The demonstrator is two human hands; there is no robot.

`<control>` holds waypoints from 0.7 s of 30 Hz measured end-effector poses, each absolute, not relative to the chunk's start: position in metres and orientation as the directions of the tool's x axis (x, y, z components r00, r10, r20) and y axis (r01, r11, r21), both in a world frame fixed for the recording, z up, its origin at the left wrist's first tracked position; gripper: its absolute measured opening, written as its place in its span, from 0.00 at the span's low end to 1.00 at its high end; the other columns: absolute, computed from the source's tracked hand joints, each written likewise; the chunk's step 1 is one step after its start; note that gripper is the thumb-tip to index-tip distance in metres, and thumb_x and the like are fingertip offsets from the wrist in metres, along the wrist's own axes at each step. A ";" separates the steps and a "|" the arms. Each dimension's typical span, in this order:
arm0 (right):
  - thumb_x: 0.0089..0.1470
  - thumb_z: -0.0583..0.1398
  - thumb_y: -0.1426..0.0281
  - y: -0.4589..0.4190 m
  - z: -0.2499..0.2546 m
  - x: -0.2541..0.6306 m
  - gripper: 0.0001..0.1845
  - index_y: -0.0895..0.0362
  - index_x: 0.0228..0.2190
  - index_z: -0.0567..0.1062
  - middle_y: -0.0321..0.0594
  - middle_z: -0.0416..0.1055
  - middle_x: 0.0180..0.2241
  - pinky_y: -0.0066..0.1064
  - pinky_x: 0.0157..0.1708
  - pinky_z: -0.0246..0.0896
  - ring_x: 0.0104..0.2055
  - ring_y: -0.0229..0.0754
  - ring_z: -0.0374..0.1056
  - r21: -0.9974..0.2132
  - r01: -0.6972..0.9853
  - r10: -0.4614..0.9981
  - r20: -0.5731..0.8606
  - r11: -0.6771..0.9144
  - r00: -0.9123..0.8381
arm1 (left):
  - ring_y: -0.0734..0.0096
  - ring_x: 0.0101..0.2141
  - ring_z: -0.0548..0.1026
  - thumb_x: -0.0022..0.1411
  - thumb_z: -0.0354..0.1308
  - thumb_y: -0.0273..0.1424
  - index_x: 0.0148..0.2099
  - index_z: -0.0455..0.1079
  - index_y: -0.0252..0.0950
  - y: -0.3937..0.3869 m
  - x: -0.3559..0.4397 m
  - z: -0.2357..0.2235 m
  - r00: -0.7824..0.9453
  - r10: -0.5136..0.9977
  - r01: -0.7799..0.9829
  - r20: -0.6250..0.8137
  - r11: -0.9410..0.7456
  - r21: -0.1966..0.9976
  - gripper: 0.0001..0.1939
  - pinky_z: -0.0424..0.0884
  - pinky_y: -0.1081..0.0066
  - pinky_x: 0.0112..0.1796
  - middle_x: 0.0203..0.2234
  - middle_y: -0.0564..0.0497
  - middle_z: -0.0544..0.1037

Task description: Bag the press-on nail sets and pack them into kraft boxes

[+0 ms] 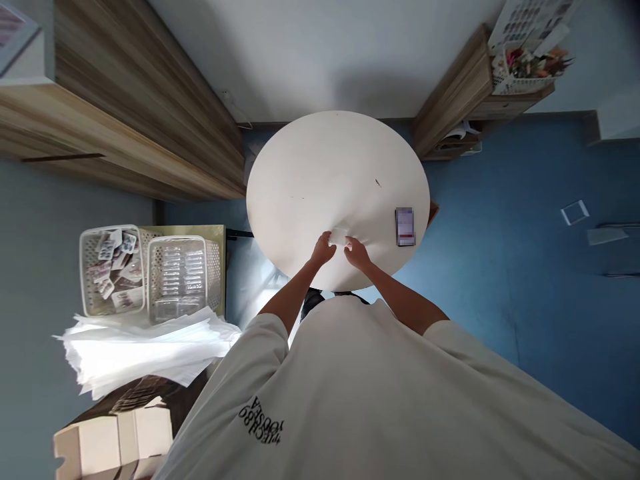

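Over the near part of a round white table (340, 153), both hands meet at a small translucent rectangular piece (339, 237), pale against the tabletop. It looks like see-through plastic, but its exact kind is too small to tell. My left hand (324, 249) grips its left end with closed fingers. At the opposite end, my right hand (357, 253) pinches it between thumb and fingers. A phone (405, 227) with a lit screen lies on the table, to the right of my right hand.
Left of the table stand a white basket of printed cards (113, 270) and a basket of see-through plastic boxes (177, 277). White sheets (150, 347) and folded cardboard boxes (115, 440) lie nearer me. A wooden cabinet (150, 87) borders the left; a shelf (455, 93) stands back right.
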State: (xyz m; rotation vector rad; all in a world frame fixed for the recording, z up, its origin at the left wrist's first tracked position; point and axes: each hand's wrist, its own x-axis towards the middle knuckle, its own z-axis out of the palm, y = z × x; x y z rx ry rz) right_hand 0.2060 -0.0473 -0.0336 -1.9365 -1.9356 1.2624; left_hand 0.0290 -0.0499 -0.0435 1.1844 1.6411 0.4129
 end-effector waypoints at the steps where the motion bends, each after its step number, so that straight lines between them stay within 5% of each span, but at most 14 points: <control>1: 0.63 0.54 0.74 -0.046 -0.033 0.204 0.32 0.55 0.67 0.70 0.50 0.69 0.67 0.43 0.61 0.71 0.59 0.50 0.75 -0.610 0.777 0.871 -0.455 -0.152 -0.186 | 0.59 0.60 0.76 0.61 0.57 0.23 0.69 0.61 0.37 -0.054 0.028 -0.043 -0.002 0.842 0.479 -0.539 0.474 0.739 0.34 0.74 0.58 0.59 0.63 0.38 0.74; 8: 0.61 0.55 0.74 -0.046 -0.033 0.198 0.33 0.55 0.67 0.70 0.52 0.71 0.64 0.46 0.61 0.69 0.62 0.53 0.71 -0.569 0.820 0.887 -0.408 -0.062 -0.216 | 0.60 0.58 0.78 0.63 0.59 0.25 0.72 0.57 0.41 -0.067 0.023 -0.033 -0.080 0.795 0.362 -0.602 0.586 0.725 0.36 0.78 0.62 0.53 0.61 0.40 0.77; 17: 0.67 0.53 0.72 -0.035 -0.028 0.196 0.23 0.58 0.57 0.79 0.52 0.76 0.54 0.41 0.58 0.70 0.48 0.47 0.76 -0.624 0.776 0.907 -0.374 -0.091 -0.194 | 0.62 0.53 0.81 0.72 0.58 0.31 0.64 0.72 0.36 -0.056 0.020 -0.015 -0.169 0.817 0.372 -0.552 0.571 0.731 0.20 0.77 0.65 0.52 0.60 0.39 0.78; 21: 0.71 0.53 0.69 -0.023 -0.020 0.198 0.20 0.56 0.55 0.81 0.48 0.79 0.50 0.38 0.57 0.68 0.49 0.46 0.75 -0.598 0.801 0.903 -0.355 -0.020 -0.243 | 0.62 0.52 0.82 0.74 0.57 0.35 0.62 0.75 0.36 -0.048 0.019 -0.013 -0.195 0.809 0.353 -0.555 0.586 0.730 0.18 0.76 0.64 0.54 0.59 0.40 0.80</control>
